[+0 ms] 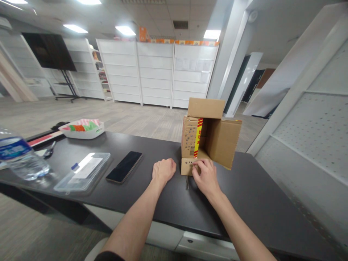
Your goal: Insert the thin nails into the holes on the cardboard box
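Note:
An opened cardboard box [189,139] stands on the dark table, its mouth facing me and flaps folded out. Yellow-and-red tape runs along its front edge, and many small holes or dots mark its left panel. My right hand [208,177] is at the lower front flap [187,166], thumb and fingers curled together against it beside a row of small holes. Whatever is between those fingertips is hidden. Two thin metal rods [187,182] show just below the flap. Left of the box, my left hand [164,169] rests on the table as a closed fist, its inside hidden.
A black phone [124,166] and a clear plastic case [84,172] lie to the left. Farther left are a water bottle [21,159] and a white basket [83,132] with colourful contents. A perforated white panel [312,145] borders the right side.

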Demonstrator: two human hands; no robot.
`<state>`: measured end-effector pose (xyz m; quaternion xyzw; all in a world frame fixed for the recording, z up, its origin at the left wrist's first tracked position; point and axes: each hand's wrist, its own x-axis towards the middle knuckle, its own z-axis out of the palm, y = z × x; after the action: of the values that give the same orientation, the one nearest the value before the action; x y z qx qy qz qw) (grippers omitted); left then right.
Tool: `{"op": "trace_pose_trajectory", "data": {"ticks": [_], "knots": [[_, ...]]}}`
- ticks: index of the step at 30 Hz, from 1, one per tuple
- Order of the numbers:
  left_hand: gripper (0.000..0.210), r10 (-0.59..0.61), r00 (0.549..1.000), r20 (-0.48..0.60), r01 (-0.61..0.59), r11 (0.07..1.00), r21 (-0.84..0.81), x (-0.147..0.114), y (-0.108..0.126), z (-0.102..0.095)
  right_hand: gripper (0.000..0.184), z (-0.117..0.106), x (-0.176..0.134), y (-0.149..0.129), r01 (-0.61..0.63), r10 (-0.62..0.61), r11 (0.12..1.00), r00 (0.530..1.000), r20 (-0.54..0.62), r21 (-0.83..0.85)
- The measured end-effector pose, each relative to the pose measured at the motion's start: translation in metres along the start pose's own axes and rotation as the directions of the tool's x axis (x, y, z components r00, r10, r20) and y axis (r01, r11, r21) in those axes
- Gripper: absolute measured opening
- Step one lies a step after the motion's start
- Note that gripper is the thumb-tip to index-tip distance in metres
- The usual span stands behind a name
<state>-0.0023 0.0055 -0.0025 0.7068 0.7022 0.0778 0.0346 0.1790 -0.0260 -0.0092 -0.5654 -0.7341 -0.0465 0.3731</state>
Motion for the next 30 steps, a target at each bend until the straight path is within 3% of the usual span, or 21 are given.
{"op": "trace_pose_trajectory", "data": {"ticks": [9, 30], "knots": [[0.046, -0.003, 1.0, 0.005, 0.003, 1.0, -0.002, 0.001, -0.001, 0.0, 0.016, 0.019, 0.006, 0.004, -0.037, 0.033, 0.999, 0.993, -0.115, -0.039], [0.046, -0.017, 1.0, 0.001, 0.017, 1.0, 0.003, -0.001, 0.001, -0.002, 0.013, 0.021, 0.002, 0.003, -0.03, 0.023, 0.998, 0.994, -0.107, -0.059]]}}
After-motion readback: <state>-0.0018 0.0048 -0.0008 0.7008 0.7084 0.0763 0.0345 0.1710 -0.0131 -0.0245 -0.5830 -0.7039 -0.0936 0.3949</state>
